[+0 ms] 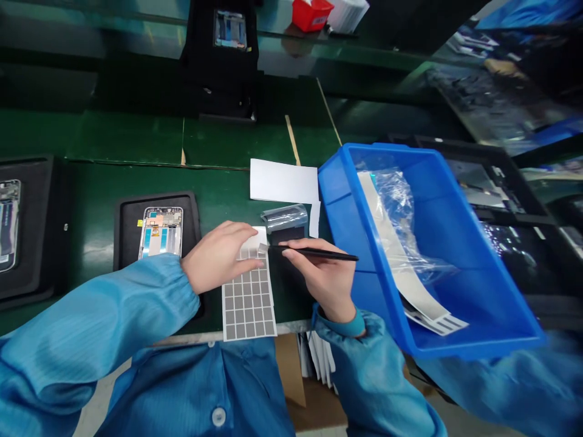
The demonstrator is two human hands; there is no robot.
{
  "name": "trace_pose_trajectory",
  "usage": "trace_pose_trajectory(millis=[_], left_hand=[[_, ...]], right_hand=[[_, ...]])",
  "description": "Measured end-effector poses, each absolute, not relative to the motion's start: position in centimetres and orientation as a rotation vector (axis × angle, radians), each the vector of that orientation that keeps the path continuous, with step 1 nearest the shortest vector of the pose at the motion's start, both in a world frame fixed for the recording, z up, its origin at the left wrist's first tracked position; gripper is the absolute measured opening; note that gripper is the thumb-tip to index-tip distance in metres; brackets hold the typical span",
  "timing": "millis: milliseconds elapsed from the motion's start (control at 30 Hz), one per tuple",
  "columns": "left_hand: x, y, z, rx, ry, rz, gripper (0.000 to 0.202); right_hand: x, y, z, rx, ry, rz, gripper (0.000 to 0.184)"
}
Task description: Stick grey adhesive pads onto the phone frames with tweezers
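Observation:
My left hand [221,256] lies on the upper part of a white sheet of small grey square stickers [249,303], fingers curled and pressing it to the green bench. My right hand [319,276] pinches black tweezers [314,252] whose tip touches a small grey sticker [263,247] at the sheet's upper right. Left of my hands, an open phone frame [161,231] rests in a black tray [127,227].
A blue bin [455,315] at the right holds plastic wrap and long sticker strips. White paper [283,181] and a small clear packet [285,218] lie behind the sheet. Another black tray [27,255] with a phone sits far left. A black fixture [223,54] stands at the back.

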State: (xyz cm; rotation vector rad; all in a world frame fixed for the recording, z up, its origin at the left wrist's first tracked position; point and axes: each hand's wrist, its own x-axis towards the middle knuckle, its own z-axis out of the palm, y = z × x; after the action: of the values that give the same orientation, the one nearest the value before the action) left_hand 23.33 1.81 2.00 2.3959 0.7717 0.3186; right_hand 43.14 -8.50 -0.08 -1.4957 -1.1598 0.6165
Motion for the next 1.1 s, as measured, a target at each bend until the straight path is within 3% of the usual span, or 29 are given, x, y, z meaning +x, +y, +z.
trace_pose_trajectory(millis=[167, 667, 833, 933, 1100], left_hand=[[20.7, 2.3, 4.6, 2.107, 0.726, 0.399, 0.006], [10.9, 1.8, 4.7, 1.966, 0.937, 0.563, 0.006], [7.4, 0.2, 3.6, 2.537, 0.978, 0.271, 0.031], [6.9, -1.5, 2.5, 2.742, 0.943, 0.137, 0.018], [8.3, -3.2, 1.2, 2.749, 0.974, 0.333, 0.013]], right_hand=[[40.3, -8.7, 2.0, -1.395, -1.194, 0.683, 0.011], [31.9, -5.6, 2.2, -1.339, -1.249, 0.841, 0.015], [30.5, -4.6, 2.0, -1.387, -1.132, 0.877, 0.008], [29.2, -3.3, 2.0, -1.451, -1.110, 0.918, 0.010], [27.0, -1.0, 1.8, -1.547, -1.149, 0.999, 0.016]])
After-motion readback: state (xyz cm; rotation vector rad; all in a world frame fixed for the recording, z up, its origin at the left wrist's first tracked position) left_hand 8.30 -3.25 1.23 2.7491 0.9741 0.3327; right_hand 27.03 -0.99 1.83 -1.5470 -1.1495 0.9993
